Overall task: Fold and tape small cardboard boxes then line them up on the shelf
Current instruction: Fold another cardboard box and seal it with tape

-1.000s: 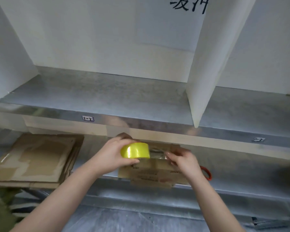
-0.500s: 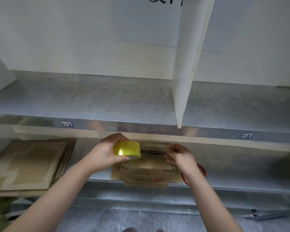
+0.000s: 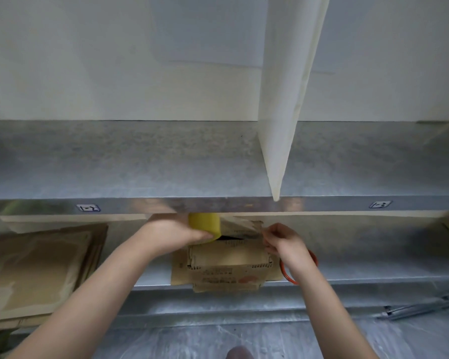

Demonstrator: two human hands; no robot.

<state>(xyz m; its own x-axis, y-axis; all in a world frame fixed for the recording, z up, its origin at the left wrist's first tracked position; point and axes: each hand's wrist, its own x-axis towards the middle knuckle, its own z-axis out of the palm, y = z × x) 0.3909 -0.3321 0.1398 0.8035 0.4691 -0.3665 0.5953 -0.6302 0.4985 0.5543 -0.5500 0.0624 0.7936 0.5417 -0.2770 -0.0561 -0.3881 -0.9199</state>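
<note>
Box (image 3: 228,260) sits at the front edge of the lower shelf (image 3: 360,273), top seam still open. Right hand (image 3: 283,240) pinches the tape (image 3: 241,225). Left hand (image 3: 171,234) grips the yellow roll (image 3: 204,225), now pulled further left, so more tape's out, looks ready to stick.

Soft dim light, slight blur, edges bowed

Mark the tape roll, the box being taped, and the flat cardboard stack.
tape roll (image 3: 205,224), head view, on its yellow outer face.
box (image 3: 228,259), head view, on the near top flap.
flat cardboard stack (image 3: 36,268), head view, on the middle of the top sheet.
</note>
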